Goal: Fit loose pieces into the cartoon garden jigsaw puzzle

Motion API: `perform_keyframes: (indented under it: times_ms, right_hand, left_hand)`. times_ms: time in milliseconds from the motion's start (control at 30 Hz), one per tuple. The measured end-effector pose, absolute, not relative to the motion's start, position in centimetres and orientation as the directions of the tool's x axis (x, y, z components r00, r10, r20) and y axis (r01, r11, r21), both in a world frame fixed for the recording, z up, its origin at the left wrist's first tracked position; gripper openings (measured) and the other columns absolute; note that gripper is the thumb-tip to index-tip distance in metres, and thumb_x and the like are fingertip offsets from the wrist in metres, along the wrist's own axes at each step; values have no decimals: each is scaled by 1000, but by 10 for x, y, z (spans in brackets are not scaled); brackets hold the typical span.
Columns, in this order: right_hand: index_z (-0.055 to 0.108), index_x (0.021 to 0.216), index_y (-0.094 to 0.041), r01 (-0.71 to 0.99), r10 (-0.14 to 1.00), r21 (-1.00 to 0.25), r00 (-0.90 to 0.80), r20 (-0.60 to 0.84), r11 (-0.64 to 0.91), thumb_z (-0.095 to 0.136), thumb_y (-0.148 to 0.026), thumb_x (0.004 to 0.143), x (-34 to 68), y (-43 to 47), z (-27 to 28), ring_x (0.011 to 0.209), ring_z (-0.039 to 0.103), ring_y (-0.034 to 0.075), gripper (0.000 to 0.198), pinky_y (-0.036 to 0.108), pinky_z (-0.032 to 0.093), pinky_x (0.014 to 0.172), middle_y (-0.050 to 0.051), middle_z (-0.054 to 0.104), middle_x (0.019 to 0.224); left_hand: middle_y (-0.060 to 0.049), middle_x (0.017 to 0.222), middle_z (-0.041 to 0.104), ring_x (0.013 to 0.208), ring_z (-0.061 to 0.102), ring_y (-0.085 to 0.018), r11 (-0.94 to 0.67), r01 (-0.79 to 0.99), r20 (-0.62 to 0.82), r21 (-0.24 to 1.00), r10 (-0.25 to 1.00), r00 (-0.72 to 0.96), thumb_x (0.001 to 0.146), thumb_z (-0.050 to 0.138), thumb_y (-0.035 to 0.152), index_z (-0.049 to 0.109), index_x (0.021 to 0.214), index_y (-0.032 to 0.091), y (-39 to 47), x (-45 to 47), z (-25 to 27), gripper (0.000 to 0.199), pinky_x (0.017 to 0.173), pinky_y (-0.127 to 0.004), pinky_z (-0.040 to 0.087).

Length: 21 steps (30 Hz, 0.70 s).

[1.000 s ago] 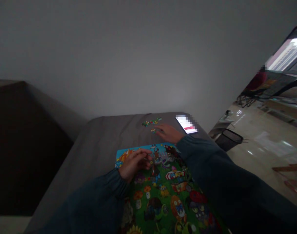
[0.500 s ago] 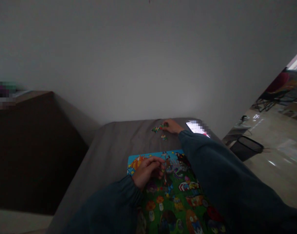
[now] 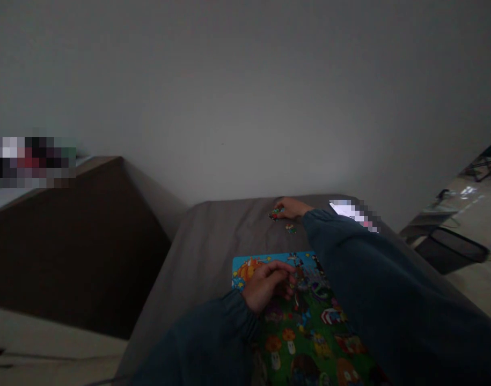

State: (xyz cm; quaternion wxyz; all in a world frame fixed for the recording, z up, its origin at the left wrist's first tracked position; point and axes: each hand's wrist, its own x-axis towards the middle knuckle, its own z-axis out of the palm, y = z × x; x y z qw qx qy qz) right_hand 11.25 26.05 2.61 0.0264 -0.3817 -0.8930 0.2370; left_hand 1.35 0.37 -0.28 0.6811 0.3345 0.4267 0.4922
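Note:
At the far end of the grey cloth surface (image 3: 213, 236), my right hand (image 3: 292, 208) has its fingers closed on a small cluster of colourful jigsaw pieces (image 3: 276, 215). How many are in the fingers is hidden. One loose jigsaw piece (image 3: 290, 229) lies just in front of that hand. My left hand (image 3: 269, 283) hovers over or rests on the upper left of a cartoon jigsaw puzzle (image 3: 285, 335), its fingers curled and the thumb near the fingertips. Anything it may hold is too small to make out. My right sleeve covers the puzzle's right side.
A lit phone (image 3: 347, 210) lies at the far right of the cloth, partly blurred out. Behind rises a plain wall (image 3: 237, 107). A dark brown cabinet (image 3: 68, 246) stands to the left, and a dark-framed chair (image 3: 450, 249) is on the floor at right.
My view has swung left, so everything sits further right. The cluster by my right hand looks smaller and is now drawn in under its fingers. My left hand keeps its pose over the puzzle.

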Motion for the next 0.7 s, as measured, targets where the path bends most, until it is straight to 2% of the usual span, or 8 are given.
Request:
perform_keyframes:
  times_ms: [200,367,500,533,600,700]
  right_hand:
    - [56,119,-15,650,723,-523,-685,-91,551,56,-33,92,116,258,29,100,60,20,32,41,52,84,9,58,118]
    - [63,96,-12,539,744,-694,-668,-8,477,66,-24,81,155,224,37,89,65,19,19,36,51,85,8,69,94]
    - [62,96,-16,440,737,-802,-676,1,404,67,-36,78,207,165,38,89,68,20,27,38,53,85,8,71,95]
    - [62,95,-16,418,739,-828,-674,-6,375,66,-40,78,219,151,35,89,68,20,30,38,53,84,8,71,96]
    - [61,94,-17,323,788,-925,-614,-43,200,71,-42,73,238,128,29,87,68,20,34,38,53,83,7,71,93]
    - [63,90,-17,223,831,-974,-549,-92,40,77,-40,67,247,111,20,81,67,18,36,37,51,81,5,70,87]
  left_hand:
    - [-3,73,63,54,58,-11,289,-377,-246,880,956,158,65,71,38,64,84,13,3,13,-4,32,52,-23,46]
    - [-3,73,63,55,58,-11,289,-358,-242,888,955,170,66,72,38,64,85,14,2,13,-3,32,53,-23,46]
    - [-3,75,63,56,58,-10,284,-325,-237,902,955,179,68,71,40,65,87,13,1,12,-5,34,55,-23,46]
    - [-3,76,64,57,58,-10,282,-312,-235,907,955,181,69,71,41,65,88,13,1,12,-5,34,56,-23,47]
    - [-4,77,65,58,59,-11,284,-273,-235,919,952,196,70,72,42,67,89,13,3,11,-2,35,57,-24,47]
    - [-6,82,68,64,61,-14,285,-190,-235,939,940,248,71,74,41,71,91,15,-1,14,21,33,58,-25,47]
